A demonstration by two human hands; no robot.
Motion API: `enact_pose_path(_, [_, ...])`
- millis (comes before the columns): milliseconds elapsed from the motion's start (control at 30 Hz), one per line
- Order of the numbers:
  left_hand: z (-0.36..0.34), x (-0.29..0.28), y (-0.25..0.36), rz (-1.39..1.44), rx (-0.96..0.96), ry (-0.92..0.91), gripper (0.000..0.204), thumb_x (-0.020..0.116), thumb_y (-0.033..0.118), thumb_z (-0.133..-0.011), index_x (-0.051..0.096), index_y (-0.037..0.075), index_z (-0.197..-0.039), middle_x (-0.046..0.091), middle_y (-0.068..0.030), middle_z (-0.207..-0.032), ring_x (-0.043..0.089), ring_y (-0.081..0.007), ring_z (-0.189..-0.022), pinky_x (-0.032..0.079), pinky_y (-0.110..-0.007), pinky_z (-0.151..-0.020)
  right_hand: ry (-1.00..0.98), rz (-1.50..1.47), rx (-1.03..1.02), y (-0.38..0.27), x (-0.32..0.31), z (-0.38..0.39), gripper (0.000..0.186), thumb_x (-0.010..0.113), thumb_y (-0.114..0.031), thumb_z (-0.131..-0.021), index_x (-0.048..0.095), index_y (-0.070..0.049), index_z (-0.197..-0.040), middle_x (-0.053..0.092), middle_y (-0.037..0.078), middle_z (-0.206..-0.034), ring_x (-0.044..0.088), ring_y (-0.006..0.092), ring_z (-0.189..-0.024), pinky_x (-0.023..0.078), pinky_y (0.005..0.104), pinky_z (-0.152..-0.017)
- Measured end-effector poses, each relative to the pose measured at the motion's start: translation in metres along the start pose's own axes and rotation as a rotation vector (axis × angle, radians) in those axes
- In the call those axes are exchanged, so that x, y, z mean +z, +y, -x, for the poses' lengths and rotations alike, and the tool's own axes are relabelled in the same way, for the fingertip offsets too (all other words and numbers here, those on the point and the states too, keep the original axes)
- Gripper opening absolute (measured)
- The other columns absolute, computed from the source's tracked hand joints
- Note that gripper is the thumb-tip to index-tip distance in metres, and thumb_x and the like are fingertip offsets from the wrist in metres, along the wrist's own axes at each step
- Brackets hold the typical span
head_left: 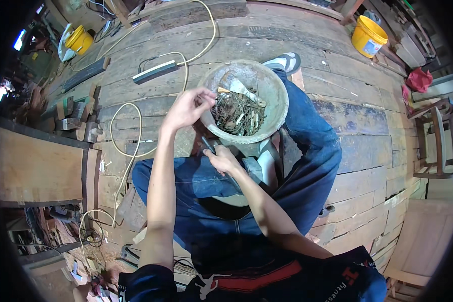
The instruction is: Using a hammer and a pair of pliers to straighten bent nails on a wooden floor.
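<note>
A round, worn grey basin [273, 113] sits in front of my crossed legs. Inside lies a tangled heap of nails and thin metal bits [239, 115], with a pale scrap [241, 88] toward the far side. Over the basin's left rim is my left hand [190, 106], its fingers curled in a pinch; whatever they may hold is too small to make out. Just below the near rim, my right hand [222, 160] is wrapped around a slim dark rod-like tool [206, 143]. The tool's tip points up and left; its exact kind cannot be told.
A pale cable [140, 123] loops across the plank floor [352, 90] to a dark power strip [156, 72]. Yellow buckets [369, 36] stand far right and far left. A wooden panel [40, 166] is at left, wooden furniture [440, 136] at right.
</note>
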State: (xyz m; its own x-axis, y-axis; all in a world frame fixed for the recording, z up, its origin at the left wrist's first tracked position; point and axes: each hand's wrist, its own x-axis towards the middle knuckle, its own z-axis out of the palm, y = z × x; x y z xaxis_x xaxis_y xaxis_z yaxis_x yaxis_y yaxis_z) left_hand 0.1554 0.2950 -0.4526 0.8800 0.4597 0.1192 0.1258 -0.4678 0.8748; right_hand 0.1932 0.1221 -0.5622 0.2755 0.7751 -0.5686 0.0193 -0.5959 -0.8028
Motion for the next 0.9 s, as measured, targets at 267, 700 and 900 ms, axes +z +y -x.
enact_pose_path(267, [-0.083,0.040,-0.035,-0.604,-0.066,-0.339,0.021,0.067,0.016,-0.078,0.071,0.006,-0.096,0.070,-0.0176,-0.093,0.068,-0.0331,-0.088,0.054,-0.041,-0.078,0.003,0.013,-0.015,-0.003,-0.003,0.001,0.043,0.050,-0.027,-0.092,0.051,0.003,-0.061,0.054,0.017,-0.046,0.057,0.0270,-0.038,0.048,0.0410,-0.039])
enact_pose_path(700, [-0.116,0.096,-0.089,-0.952,-0.381,-0.416,0.033,0.069,0.012,-0.070,0.070,-0.001,-0.100,0.066,-0.0239,-0.107,0.065,-0.0344,-0.103,0.053,-0.039,-0.089,0.038,-0.030,-0.037,0.007,0.000,-0.004,0.046,0.057,-0.032,-0.094,0.053,0.009,-0.072,0.054,0.013,-0.048,0.054,0.0221,-0.036,0.041,0.0363,-0.034])
enact_pose_path(900, [-0.105,0.103,-0.060,-0.927,-0.492,-0.285,0.028,0.064,0.009,-0.082,0.069,0.007,-0.109,0.065,-0.0180,-0.116,0.063,-0.0318,-0.110,0.054,-0.041,-0.091,0.053,-0.018,-0.027,0.007,0.001,-0.004,0.049,0.056,-0.033,-0.094,0.053,0.009,-0.070,0.053,0.014,-0.047,0.054,0.0224,-0.035,0.041,0.0366,-0.034])
